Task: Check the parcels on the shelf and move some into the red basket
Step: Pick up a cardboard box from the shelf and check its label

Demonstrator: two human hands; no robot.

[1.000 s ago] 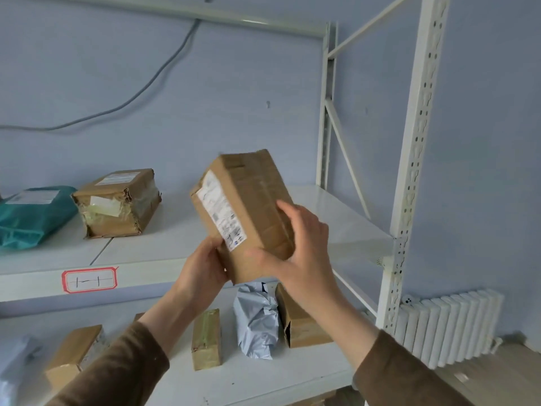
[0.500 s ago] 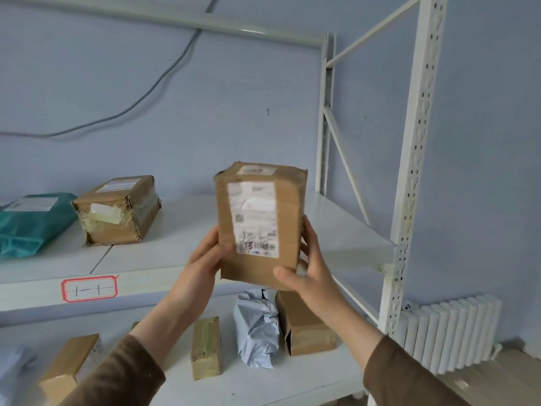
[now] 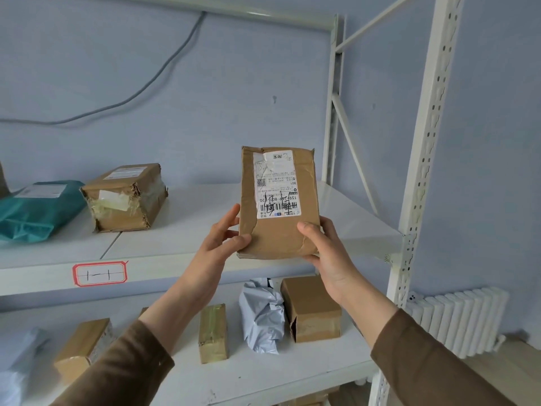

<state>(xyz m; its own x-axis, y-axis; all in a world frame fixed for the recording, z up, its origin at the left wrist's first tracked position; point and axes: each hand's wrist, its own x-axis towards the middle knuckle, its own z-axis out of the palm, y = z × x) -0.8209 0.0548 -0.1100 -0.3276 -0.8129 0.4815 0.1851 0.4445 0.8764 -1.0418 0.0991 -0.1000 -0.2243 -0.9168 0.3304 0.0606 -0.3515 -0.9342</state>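
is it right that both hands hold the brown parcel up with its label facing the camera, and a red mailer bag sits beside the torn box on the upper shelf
Not quite: the mailer bag is teal, not red, as the head view shows. Both hands, left and right, do hold the brown parcel label-forward, and the bag sits beside the torn box.

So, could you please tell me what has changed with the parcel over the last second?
The cardboard parcel was turned from tilted, label sideways, to upright with its label facing the camera. The left hand and right hand shifted to grip its lower corners. The taped box, green bag and lower-shelf parcels stayed put.

Soft even daylight, sharp focus, wide-angle edge bending
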